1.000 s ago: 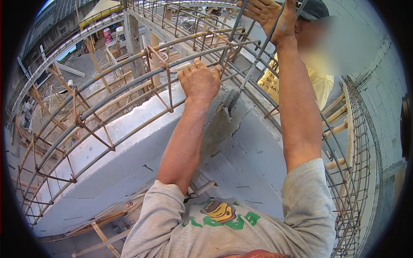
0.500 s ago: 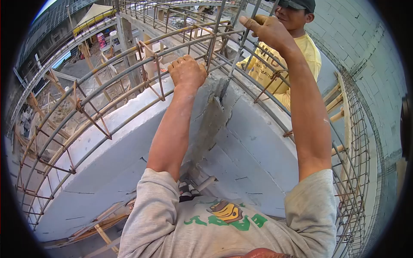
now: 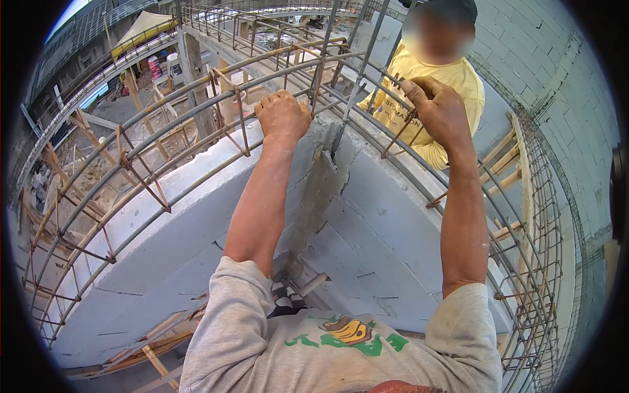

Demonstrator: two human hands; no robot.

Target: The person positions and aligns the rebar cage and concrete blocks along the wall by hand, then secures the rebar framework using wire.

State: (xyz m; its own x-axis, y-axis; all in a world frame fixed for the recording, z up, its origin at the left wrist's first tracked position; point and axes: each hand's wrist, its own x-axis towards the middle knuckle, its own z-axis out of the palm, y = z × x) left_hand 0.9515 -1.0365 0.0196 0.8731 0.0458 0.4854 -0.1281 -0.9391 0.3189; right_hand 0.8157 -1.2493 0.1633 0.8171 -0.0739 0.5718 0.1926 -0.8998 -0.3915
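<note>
My left hand (image 3: 283, 116) is closed over a steel bar of the curved rebar cage (image 3: 175, 124), on top of the pale block wall (image 3: 164, 255). The fingers curl over the far side, so their grip is partly hidden. My right hand (image 3: 440, 111) is raised above the right-hand wall (image 3: 393, 229), in front of a person in a yellow shirt (image 3: 473, 95). Its thumb and forefinger are bent together close to the second rebar cage; whatever lies between them is too small to make out. Upright bars (image 3: 362, 72) rise from the grey concrete corner (image 3: 321, 190) between my hands.
The two walls meet at the corner before me. More rebar (image 3: 547, 262) curves along the right side, near wooden props (image 3: 503, 164) and a grey block wall (image 3: 550, 72). Timber scaffolding (image 3: 160, 360) lies low at the left. A yellow-edged canopy (image 3: 144, 33) stands far off.
My right hand has come down and slightly right, away from the upright bars. My left hand stays on the rebar. The person in yellow has shifted slightly.
</note>
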